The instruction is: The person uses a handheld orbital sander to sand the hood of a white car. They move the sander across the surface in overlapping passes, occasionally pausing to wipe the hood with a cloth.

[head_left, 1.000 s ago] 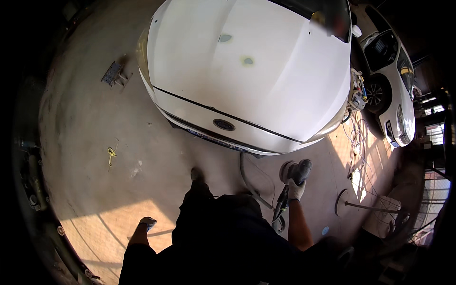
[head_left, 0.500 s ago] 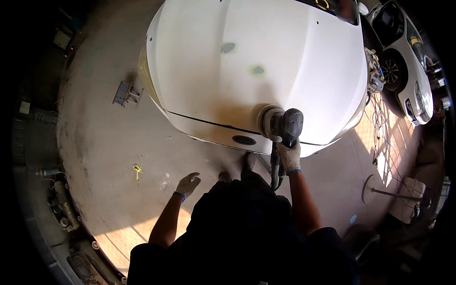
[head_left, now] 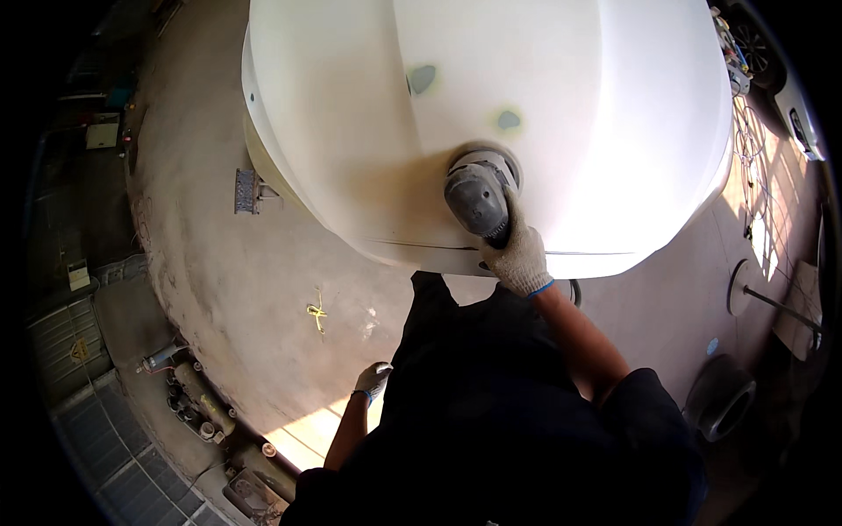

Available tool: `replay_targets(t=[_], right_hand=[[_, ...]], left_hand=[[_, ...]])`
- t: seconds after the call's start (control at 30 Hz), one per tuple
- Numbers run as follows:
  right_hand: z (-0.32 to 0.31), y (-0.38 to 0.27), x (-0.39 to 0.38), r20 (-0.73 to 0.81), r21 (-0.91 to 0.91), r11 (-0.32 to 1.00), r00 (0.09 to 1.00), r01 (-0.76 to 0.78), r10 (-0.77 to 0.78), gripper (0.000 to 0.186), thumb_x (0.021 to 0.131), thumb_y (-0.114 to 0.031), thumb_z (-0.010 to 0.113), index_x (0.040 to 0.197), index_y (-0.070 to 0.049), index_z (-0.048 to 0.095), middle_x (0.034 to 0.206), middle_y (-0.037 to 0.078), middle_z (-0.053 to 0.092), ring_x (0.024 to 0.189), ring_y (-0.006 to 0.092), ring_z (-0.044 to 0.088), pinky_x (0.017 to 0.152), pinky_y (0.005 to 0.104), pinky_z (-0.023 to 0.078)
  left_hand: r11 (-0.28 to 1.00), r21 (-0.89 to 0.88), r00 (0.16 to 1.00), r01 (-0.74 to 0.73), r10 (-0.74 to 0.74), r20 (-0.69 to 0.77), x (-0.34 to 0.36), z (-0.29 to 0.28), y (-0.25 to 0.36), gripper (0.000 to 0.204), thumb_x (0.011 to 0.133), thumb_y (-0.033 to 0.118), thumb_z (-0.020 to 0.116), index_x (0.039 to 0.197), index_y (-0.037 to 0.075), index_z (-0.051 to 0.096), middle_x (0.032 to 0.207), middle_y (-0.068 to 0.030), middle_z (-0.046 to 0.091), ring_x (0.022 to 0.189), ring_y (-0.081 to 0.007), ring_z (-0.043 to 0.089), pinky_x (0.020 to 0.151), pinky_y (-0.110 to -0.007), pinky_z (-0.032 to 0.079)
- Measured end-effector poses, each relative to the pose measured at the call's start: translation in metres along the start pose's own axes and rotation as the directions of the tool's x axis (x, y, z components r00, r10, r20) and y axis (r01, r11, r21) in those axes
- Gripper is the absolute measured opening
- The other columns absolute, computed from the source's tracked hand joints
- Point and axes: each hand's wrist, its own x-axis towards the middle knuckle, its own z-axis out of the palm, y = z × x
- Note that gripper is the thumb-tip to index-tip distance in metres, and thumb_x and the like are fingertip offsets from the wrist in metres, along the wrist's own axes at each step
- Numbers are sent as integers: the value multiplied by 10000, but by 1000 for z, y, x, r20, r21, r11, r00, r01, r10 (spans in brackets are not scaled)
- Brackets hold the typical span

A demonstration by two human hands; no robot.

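My right hand (head_left: 521, 258), in a pale knitted work glove with a blue cuff, is wrapped round the handle of a dark grey power sander (head_left: 478, 197). The sander's round pad rests flat on the white car hood (head_left: 544, 53), near its front edge. Beyond the tool, two grey-green patches with yellowish rims show on the hood: the left patch (head_left: 422, 80) and the right patch (head_left: 509, 119). My left hand (head_left: 374, 380), gloved likewise, hangs low beside my body, its fingers loosely apart with nothing in them.
On the floor left of the car are a small metal stand (head_left: 247, 191) and a yellow strap (head_left: 317, 312). Cables (head_left: 748, 167) and a round-based stand (head_left: 738, 287) lie to the right, with a tire (head_left: 721, 399) nearer. Cylinders (head_left: 203, 399) line the left.
The sander and my right hand have moved left and farther onto the hood. My left hand has drawn in toward my body. The view has shifted closer over the car.
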Motion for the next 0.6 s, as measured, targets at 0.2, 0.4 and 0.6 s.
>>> replay_targets(t=[0.2,0.4,0.6], right_hand=[[56,-37,11,-87,-11,997,993,-83,81,975,800,-112,702,1623,-90,180,1020,334,709,956,535,685,860,579,556],[117,-67,-1,-237,41,986,957,-162,168,918,788,-142,762,1583,-112,305,1193,324,680,1115,491,670,950,525,554],[140,-52,-21,-378,192,910,828,-369,415,860,768,-120,798,1538,-113,416,1242,265,696,1192,398,680,988,442,553]], left_hand=[[920,223,920,-323,361,-154,92,-137,193,461,952,351,663,1317,71,678,1130,-210,745,1074,-299,721,932,-388,557],[802,161,810,-575,586,-25,185,-229,344,311,982,205,651,1238,37,710,1071,-163,750,983,-186,708,892,-355,551],[239,591,213,-770,970,-114,184,-260,489,425,922,135,677,1340,64,652,1328,-164,672,1244,-365,602,1096,-448,461]])
